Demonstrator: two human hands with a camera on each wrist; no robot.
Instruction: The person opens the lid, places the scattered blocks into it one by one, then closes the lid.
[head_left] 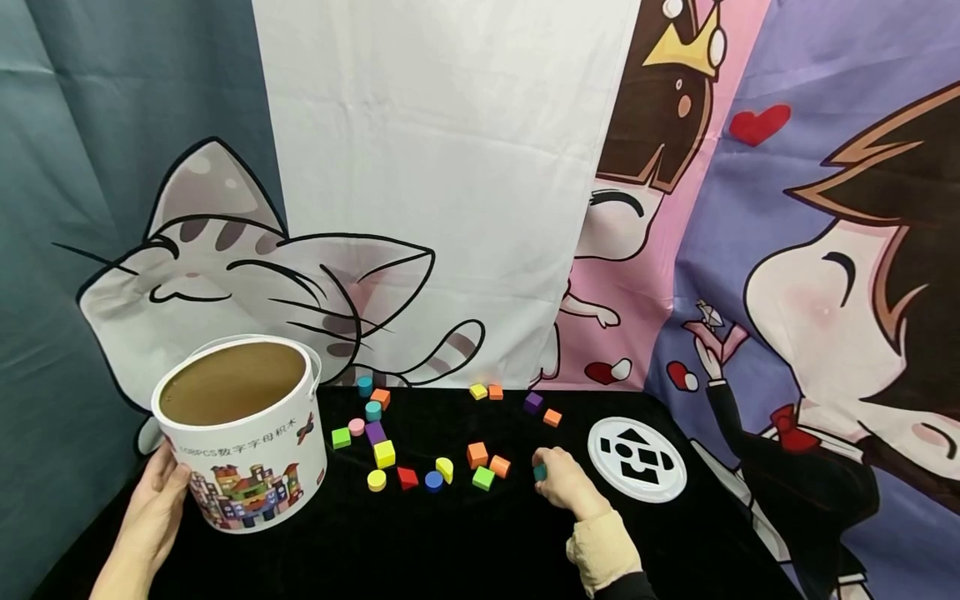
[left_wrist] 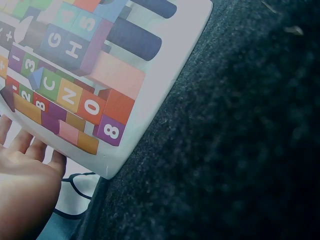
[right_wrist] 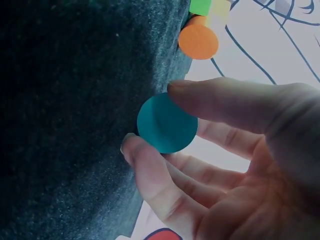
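Note:
At the left of the head view stands a white bucket (head_left: 255,467) printed with letter blocks. My left hand (head_left: 153,504) rests against its left side, and in the left wrist view the fingers (left_wrist: 37,149) lie fairly straight along the bucket's wall. On the right, my right hand (head_left: 564,482) pinches a teal cylinder block (right_wrist: 167,123) between thumb and fingers, low over the black cloth. An orange cylinder block (head_left: 499,467), a green block (head_left: 483,478) and an orange block (head_left: 477,454) lie to the left of that hand. The bucket's inner floor is hidden from view.
A white round lid (head_left: 637,492) with shaped cut-outs lies right of the right hand. Several coloured blocks are scattered beside the bucket, among them a yellow block (head_left: 384,453) and a red one (head_left: 407,477). A purple block (head_left: 533,403) sits farther back, before the printed curtain (head_left: 450,125).

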